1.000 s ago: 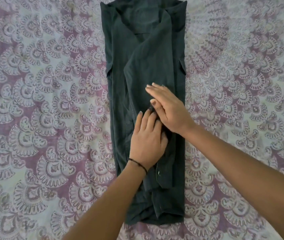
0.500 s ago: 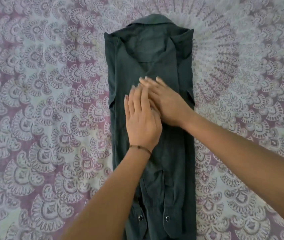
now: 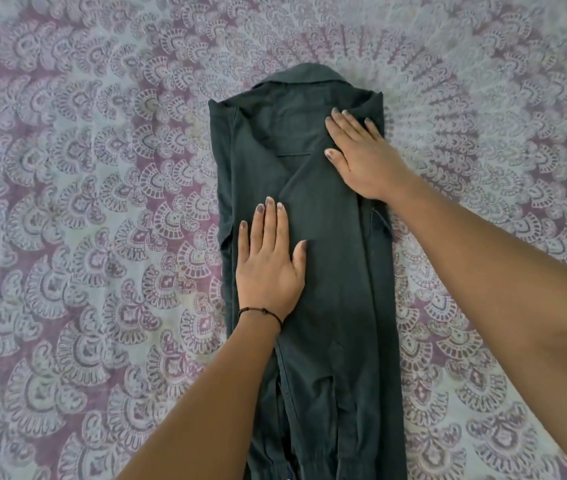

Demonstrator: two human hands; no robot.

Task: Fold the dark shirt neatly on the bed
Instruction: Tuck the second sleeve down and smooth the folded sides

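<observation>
The dark green shirt (image 3: 330, 271) lies on the bed as a long narrow strip, both sides folded inward, collar at the far end. My left hand (image 3: 268, 261) lies flat on the shirt's left half around mid-length, fingers straight and pointing toward the collar. My right hand (image 3: 361, 157) presses flat on the upper right part near the collar and shoulder, fingers spread. The shirt's hem runs out of view at the bottom edge, partly hidden under my forearms.
A purple and pale patterned bedsheet (image 3: 85, 237) covers the whole bed on both sides of the shirt and beyond the collar. A thin dark bracelet (image 3: 261, 311) circles my left wrist.
Both hands slid from the shirt's middle, where they overlapped, and parted: the right hand went up to the collar area, the left stayed lower on the left side. The view tilted toward the collar.
</observation>
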